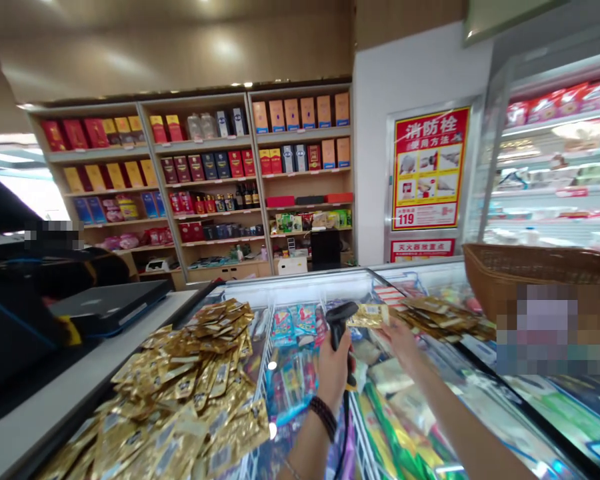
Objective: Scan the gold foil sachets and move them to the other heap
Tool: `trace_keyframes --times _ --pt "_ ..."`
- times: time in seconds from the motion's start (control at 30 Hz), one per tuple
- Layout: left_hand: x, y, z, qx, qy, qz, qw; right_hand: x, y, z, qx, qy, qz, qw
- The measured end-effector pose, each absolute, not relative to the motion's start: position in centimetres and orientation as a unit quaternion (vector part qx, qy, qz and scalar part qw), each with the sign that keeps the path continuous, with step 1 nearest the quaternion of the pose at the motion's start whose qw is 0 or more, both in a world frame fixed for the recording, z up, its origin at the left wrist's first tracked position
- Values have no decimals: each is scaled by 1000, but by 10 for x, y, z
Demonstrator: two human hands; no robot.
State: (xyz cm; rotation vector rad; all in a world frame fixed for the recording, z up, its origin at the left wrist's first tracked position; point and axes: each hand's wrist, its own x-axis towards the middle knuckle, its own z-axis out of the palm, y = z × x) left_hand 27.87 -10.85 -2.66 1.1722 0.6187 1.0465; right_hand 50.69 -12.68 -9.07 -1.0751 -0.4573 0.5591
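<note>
My left hand [334, 363], with a dark beaded bracelet on its wrist, is wrapped round the handle of a black barcode scanner [342, 313]. A cord hangs down from the scanner. Just right of the scanner's head, my right hand [399, 339] pinches the end of a gold foil packet [367, 315]. A large heap of similar gold packets [195, 393] lies to the left on the freezer's glass top. Another, smaller pile of gold packets [443, 317] lies to the right, beyond my right hand.
Under the glass, the chest freezer [300, 288] holds colourful packaged goods. A brown wicker basket [545, 263] stands at the right. At the left is a counter [10, 433] with a flat black device [113, 303]. Shelves [207, 143] of boxes line the back.
</note>
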Motion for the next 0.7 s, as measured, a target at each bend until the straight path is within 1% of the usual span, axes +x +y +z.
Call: trace_keyframes --times 0.2,0.4,0.7 --pt "284 -123 -44 505 273 450 684 505 -126 -91 -511 -244 245 787" --pt "278 -128 -42 486 274 449 698 500 -120 -99 -534 -251 207 780" --pt "275 -131 -40 501 264 450 690 503 -116 -106 -546 -262 203 770"
